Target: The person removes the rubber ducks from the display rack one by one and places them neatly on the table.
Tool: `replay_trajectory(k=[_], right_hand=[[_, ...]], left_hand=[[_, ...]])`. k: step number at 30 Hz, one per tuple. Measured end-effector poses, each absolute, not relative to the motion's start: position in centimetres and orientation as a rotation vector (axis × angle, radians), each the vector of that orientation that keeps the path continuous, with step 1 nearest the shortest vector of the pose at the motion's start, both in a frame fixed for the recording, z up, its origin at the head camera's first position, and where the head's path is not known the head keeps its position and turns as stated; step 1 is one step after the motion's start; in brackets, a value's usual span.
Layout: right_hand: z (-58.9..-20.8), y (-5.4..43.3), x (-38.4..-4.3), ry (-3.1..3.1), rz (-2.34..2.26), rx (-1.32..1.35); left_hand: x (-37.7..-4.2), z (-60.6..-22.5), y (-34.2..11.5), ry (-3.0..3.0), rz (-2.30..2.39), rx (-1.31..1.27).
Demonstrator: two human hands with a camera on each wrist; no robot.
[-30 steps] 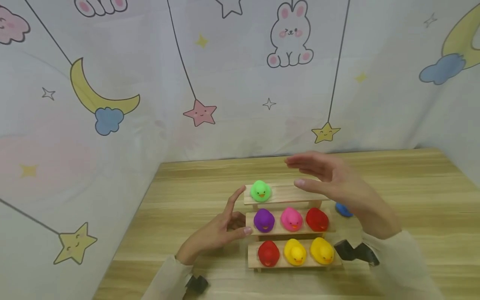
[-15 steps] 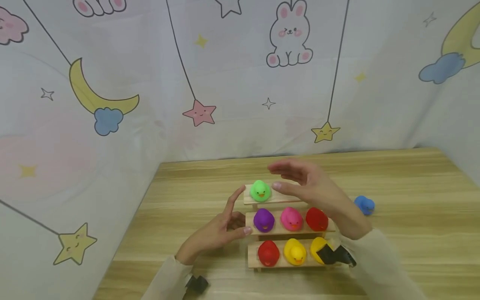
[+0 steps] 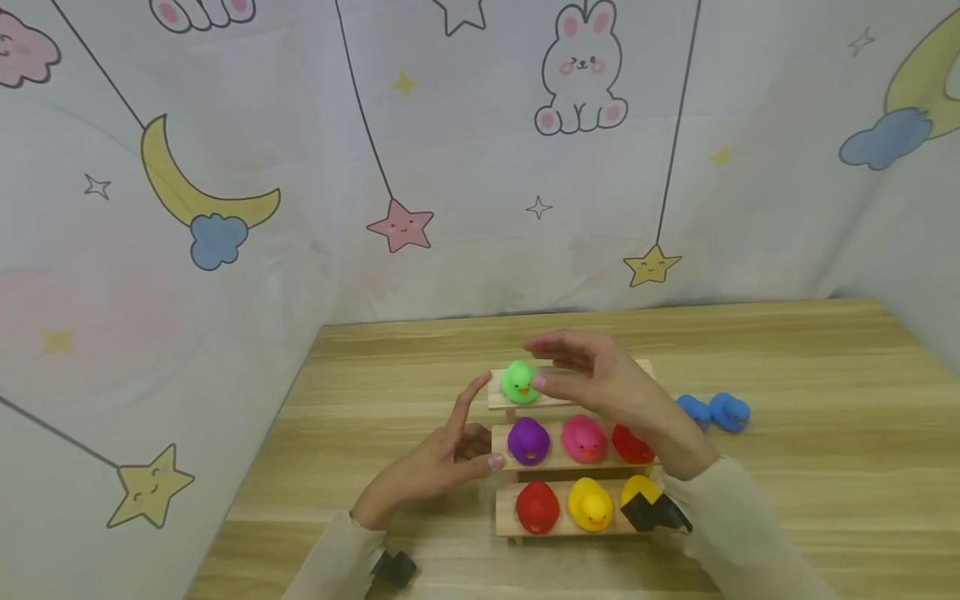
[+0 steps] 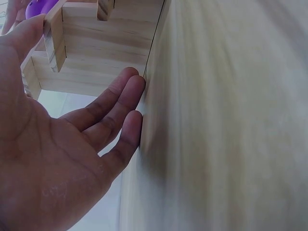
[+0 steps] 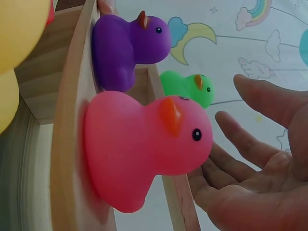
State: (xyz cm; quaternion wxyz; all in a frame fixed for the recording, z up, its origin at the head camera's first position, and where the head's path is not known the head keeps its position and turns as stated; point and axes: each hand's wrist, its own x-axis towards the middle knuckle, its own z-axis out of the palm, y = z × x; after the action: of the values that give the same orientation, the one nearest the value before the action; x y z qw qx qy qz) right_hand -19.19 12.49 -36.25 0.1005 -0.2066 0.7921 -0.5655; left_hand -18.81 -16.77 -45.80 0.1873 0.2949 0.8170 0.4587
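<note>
My right hand (image 3: 581, 367) hovers over the top step of a wooden three-step rack (image 3: 504, 510), thumb and fingers apart beside the green rubber duck (image 3: 517, 381). In the right wrist view, a gap shows between that hand (image 5: 260, 159) and the green duck (image 5: 192, 89). My left hand (image 3: 431, 462) is at the rack's left end, index fingertip by the top step, thumb at the middle one. The left wrist view shows its thumb (image 4: 30, 36) against the wood and other fingertips on the table. Purple (image 3: 528, 440), pink (image 3: 583, 438) and partly hidden red (image 3: 632, 445) ducks sit on the middle step.
On the front step sit a red duck (image 3: 537, 507), a yellow duck (image 3: 590, 505) and another yellow duck (image 3: 640, 490), partly covered by a black wrist piece. Two blue ducks (image 3: 730, 412) stand on the table right of the rack. A patterned curtain (image 3: 480, 275) hangs behind.
My right hand has moved left along the top step to the green duck, uncovering the blue ducks at the right. The left hand has stayed in place.
</note>
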Motion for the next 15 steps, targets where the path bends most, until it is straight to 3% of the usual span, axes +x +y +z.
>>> replay_trajectory(k=[15], right_hand=[[-37.0, 12.2, -20.3, 2.296, -1.634, -0.661]], left_hand=[[-18.9, -45.9, -16.7, 2.289, 1.297, 0.835]])
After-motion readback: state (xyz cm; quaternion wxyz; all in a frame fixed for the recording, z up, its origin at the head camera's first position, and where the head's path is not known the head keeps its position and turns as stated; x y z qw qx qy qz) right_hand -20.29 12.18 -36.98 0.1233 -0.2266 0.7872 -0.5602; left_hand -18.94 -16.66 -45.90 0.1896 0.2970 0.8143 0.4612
